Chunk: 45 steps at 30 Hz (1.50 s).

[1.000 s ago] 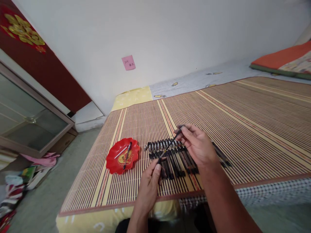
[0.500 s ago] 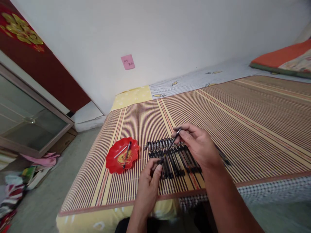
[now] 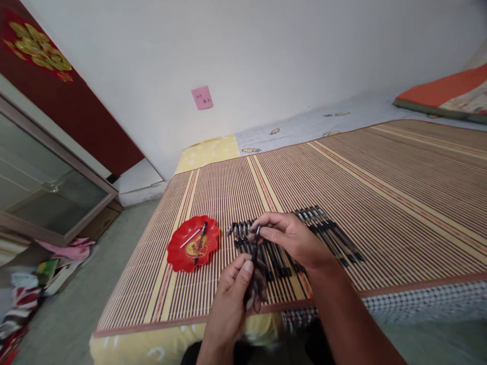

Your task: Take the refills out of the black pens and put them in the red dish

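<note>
A dark pen [image 3: 254, 252] is held between my two hands over the mat near the bed's front edge. My left hand [image 3: 235, 284] is closed around its lower part, with thumb and fingers pinching it. My right hand [image 3: 291, 237] pinches its upper end, where a silvery bit shows at the fingertips. Beneath and behind the hands lies a row of black pens [image 3: 273, 263], partly hidden by my right hand. More capped pens [image 3: 331, 235] lie side by side to the right of that hand.
A red scalloped plate [image 3: 177, 253] left of the pens holds a dark pen [image 3: 200, 243] and a thin white stick [image 3: 190, 238]. The striped mat [image 3: 220, 187] covers the bed. Folded orange bedding [image 3: 437, 91] lies far right. A glass-doored cabinet [image 3: 49, 187] stands at left.
My right hand has moved left and down, closer to my left hand. The long dark piece between them now shows a shorter length and stands steeper. More pens on the right are uncovered.
</note>
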Available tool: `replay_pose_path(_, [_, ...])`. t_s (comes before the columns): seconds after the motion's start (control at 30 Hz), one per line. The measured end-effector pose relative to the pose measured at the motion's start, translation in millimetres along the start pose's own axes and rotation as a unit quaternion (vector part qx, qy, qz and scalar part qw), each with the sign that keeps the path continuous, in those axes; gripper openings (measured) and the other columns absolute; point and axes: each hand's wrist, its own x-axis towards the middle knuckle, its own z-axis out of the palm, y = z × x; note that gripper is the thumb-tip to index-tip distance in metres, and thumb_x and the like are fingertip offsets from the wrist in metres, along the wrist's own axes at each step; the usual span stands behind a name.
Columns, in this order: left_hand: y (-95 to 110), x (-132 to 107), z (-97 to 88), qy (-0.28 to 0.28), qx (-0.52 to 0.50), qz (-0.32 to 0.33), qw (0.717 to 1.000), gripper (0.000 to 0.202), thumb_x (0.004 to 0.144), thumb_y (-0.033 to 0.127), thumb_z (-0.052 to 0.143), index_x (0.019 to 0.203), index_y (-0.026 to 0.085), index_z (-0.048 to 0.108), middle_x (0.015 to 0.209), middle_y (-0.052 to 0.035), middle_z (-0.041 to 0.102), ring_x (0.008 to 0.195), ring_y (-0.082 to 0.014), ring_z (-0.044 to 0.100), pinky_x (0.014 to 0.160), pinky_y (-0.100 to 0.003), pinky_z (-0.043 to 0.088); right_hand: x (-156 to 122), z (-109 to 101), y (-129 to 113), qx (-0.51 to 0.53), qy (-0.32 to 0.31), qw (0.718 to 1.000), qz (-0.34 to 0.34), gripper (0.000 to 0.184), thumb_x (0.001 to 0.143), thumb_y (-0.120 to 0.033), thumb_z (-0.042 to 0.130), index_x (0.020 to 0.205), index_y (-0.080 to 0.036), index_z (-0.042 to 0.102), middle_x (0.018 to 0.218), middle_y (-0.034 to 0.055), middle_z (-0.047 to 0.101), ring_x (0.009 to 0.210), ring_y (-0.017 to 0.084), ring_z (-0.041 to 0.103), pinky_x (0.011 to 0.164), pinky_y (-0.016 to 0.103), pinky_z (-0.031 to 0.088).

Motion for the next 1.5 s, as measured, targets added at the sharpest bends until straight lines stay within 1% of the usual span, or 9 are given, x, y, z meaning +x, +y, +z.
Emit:
replay_pose_path(0.23, [9.8,-2.5,10.2,0.018,-0.114,-0.022,0.993,0.047,0.067,0.046,0.087,0.094,0.017,0.062,0.064,0.004,0.059,0.045,-0.006,0.05,0.036,-0.013,0.035,1.0,3.4,-0.1,-0.049,-0.049,0.997,0.015,0.013,0.086,-0.023,0.064,0.092,-0.023,0.076,0.091,0.0021,0.075,0.086,0.016,0.068,0.084,0.028,0.053])
replay_pose_path(0.53, [4.2,-1.3,9.2,0.015,-0.125,-0.013,0.992,0.044,0.073,0.041,0.085,0.098,0.017,0.057,0.063,0.005,0.058,0.042,-0.0041,0.045,0.038,-0.012,0.034,0.5,-0.9,2.3,-0.049,-0.046,0.997,0.029,0.012,0.085,-0.031,0.067,0.09,-0.022,0.075,0.089,0.0034,0.073,0.086,0.017,0.067,0.081,0.029,0.052])
replay_pose_path(0.63, [2.5,-1.6,7.3,-0.03,-0.166,-0.044,0.985,0.039,0.077,0.037,0.081,0.1,0.016,0.059,0.067,0.003,0.061,0.039,-0.0029,0.044,0.039,-0.013,0.035,-0.4,-1.4,0.4,-0.023,-0.078,0.996,0.024,0.014,0.087,-0.03,0.065,0.093,-0.022,0.075,0.093,0.004,0.073,0.089,0.018,0.067,0.085,0.031,0.052])
replay_pose_path(0.73, [0.9,-0.5,6.6,-0.12,-0.196,-0.058,0.971,0.031,0.084,0.039,0.074,0.093,0.014,0.06,0.063,0.0032,0.058,0.031,-0.0006,0.034,0.033,-0.014,0.025,-1.5,-1.8,-0.9,0.007,-0.106,0.994,0.019,0.016,0.088,-0.031,0.063,0.095,-0.022,0.075,0.093,0.0042,0.073,0.09,0.018,0.067,0.085,0.032,0.053])
replay_pose_path(0.8, [0.0,0.4,7.2,-0.135,-0.202,-0.057,0.968,0.03,0.085,0.039,0.073,0.092,0.014,0.06,0.062,0.0032,0.057,0.031,-0.0006,0.033,0.033,-0.013,0.023,-1.8,-2.2,-0.8,0.014,-0.112,0.993,0.018,0.016,0.088,-0.031,0.064,0.094,-0.021,0.074,0.092,0.0042,0.073,0.089,0.018,0.067,0.085,0.032,0.053])
replay_pose_path(1.03, [-1.8,0.9,13.3,-0.028,-0.156,-0.025,0.987,0.04,0.075,0.039,0.084,0.097,0.016,0.06,0.059,0.0061,0.054,0.04,-0.0037,0.043,0.036,-0.012,0.031,1.5,-3.4,5.5,0.006,-0.076,0.997,0.022,0.015,0.079,-0.036,0.074,0.082,-0.021,0.071,0.086,0.0029,0.069,0.083,0.016,0.063,0.078,0.029,0.05])
replay_pose_path(1.13, [-1.8,1.4,13.9,-0.012,-0.146,-0.014,0.989,0.041,0.073,0.039,0.085,0.094,0.017,0.058,0.061,0.0058,0.056,0.043,-0.004,0.046,0.037,-0.011,0.03,1.8,-3.6,6.8,0.004,-0.065,0.998,0.026,0.017,0.077,-0.035,0.075,0.087,-0.022,0.072,0.09,0.0037,0.07,0.086,0.017,0.065,0.081,0.03,0.05])
replay_pose_path(1.27, [-1.1,2.2,12.6,0.003,-0.142,-0.009,0.99,0.042,0.074,0.039,0.085,0.097,0.017,0.058,0.061,0.0056,0.057,0.044,-0.0045,0.048,0.037,-0.011,0.031,0.6,-3.8,4.9,-0.009,-0.066,0.998,0.017,0.017,0.086,-0.032,0.063,0.096,-0.023,0.075,0.097,0.0049,0.072,0.094,0.019,0.065,0.089,0.033,0.05])
replay_pose_path(1.5, [0.7,0.8,17.1,0.009,-0.141,-0.011,0.99,0.04,0.073,0.036,0.086,0.095,0.017,0.058,0.063,0.0052,0.057,0.047,-0.004,0.049,0.041,-0.011,0.034,2.6,-4.5,7.8,0.016,-0.058,0.998,0.026,0.013,0.077,-0.031,0.075,0.081,-0.02,0.069,0.091,0.0036,0.069,0.089,0.017,0.064,0.085,0.03,0.049])
